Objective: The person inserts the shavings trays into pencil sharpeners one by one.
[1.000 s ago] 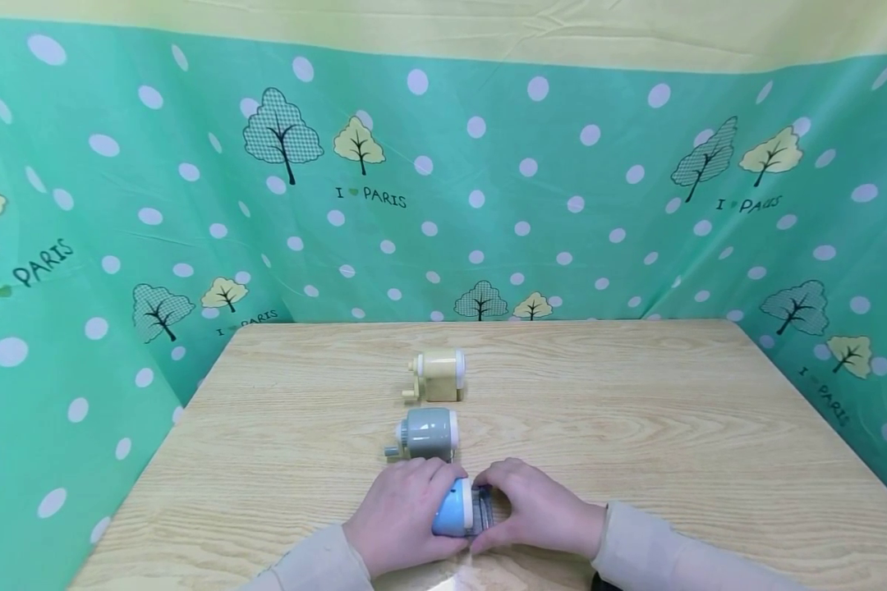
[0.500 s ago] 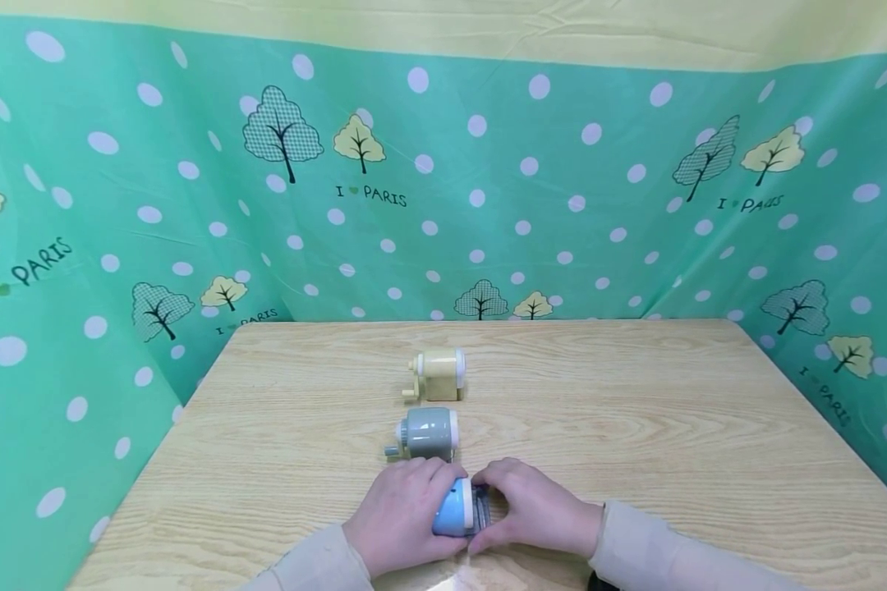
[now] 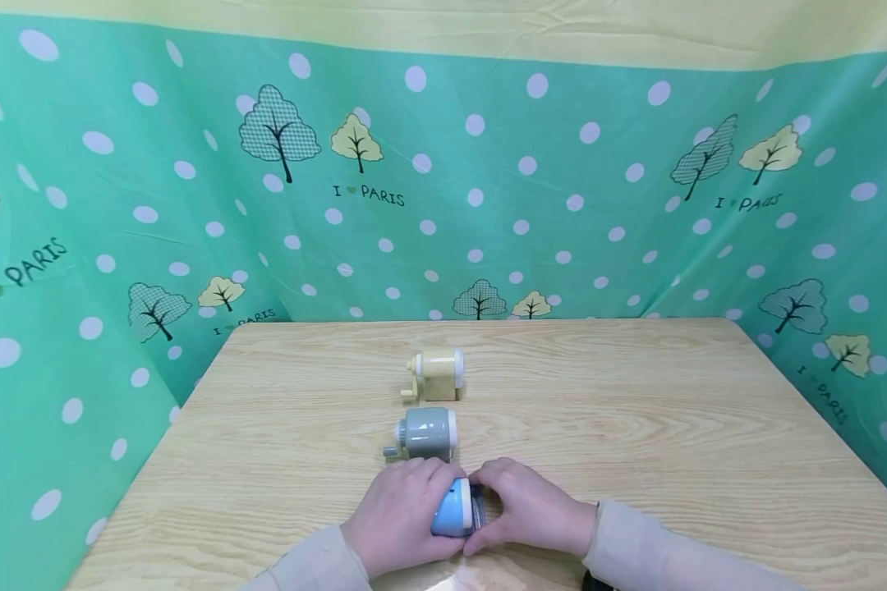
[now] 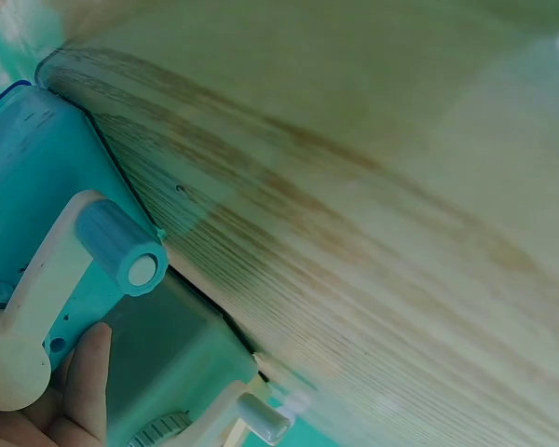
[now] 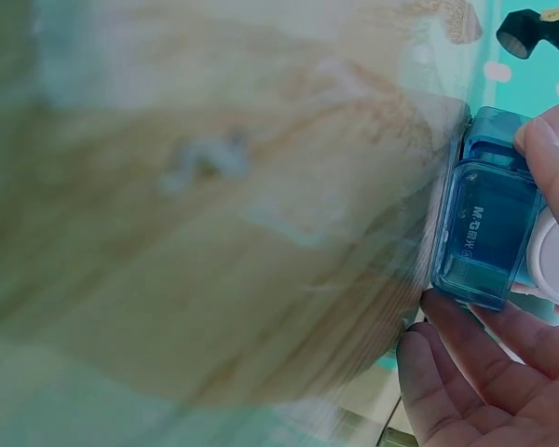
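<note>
A blue crank pencil sharpener (image 3: 449,509) with a white rim sits on the table near its front edge. My left hand (image 3: 402,513) grips its body from the left; the sharpener's crank (image 4: 51,279) shows in the left wrist view. At the right end, the clear shavings drawer (image 5: 484,223) sticks partly out of the sharpener. My right hand (image 3: 528,509) holds this drawer between thumb and fingers. Most of the sharpener's left side is hidden under the left hand in the head view.
Just behind the left hand stands a grey-green crank sharpener (image 3: 427,432). Farther back is a cream-yellow one (image 3: 439,374). Both cranks point left. The wooden table (image 3: 636,410) reaches back to a green dotted curtain (image 3: 473,197).
My right hand has shifted slightly left with the drawer, and less of the drawer shows outside the blue sharpener. The left hand keeps its grip in place.
</note>
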The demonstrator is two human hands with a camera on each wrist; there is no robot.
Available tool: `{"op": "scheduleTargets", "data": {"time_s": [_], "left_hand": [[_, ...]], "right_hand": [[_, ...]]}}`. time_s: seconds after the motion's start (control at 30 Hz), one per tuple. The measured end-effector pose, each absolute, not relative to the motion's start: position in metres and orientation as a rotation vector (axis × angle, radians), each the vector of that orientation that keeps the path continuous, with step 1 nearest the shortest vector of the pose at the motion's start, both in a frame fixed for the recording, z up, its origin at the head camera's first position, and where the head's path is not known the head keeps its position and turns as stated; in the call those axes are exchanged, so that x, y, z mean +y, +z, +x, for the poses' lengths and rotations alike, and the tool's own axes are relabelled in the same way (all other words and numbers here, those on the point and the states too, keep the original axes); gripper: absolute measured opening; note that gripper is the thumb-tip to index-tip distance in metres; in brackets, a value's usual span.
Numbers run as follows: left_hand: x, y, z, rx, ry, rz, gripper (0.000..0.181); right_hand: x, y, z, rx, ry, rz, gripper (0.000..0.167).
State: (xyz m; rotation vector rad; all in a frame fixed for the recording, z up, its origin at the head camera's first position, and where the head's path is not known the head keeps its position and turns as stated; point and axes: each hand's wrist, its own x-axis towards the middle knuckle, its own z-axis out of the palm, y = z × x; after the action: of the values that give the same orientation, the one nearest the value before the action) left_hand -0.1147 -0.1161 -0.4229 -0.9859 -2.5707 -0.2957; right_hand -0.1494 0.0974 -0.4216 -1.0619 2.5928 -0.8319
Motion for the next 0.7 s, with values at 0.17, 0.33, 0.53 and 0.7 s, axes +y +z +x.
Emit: {"op": "scheduleTargets", "data": {"time_s": [0.17, 0.33, 0.53, 0.7], "left_hand": [[-0.1164, -0.4237, -0.1147, -2.556, -0.301, -0.987, 0.062], [-0.1163, -0.4246, -0.1147, -2.541, -0.307, -0.989, 0.063], [-0.1167, -0.4232, -0.1142, -2.574, -0.304, -0.999, 0.064], [-0.1170, -0.4213, -0.1138, -2.617, -0.298, -1.005, 0.063]], "right_hand": [[0.0970, -0.4212, -0.1494, 2.585, -0.840, -1.073, 0.071], [0.0975, -0.4214, -0.1497, 2.578, -0.841, -1.075, 0.072], [0.0998, -0.4227, -0.1482, 2.571, -0.836, -1.080, 0.073], [0.1007, -0.4212, -0.1477, 2.573, -0.805, -1.061, 0.074]]}}
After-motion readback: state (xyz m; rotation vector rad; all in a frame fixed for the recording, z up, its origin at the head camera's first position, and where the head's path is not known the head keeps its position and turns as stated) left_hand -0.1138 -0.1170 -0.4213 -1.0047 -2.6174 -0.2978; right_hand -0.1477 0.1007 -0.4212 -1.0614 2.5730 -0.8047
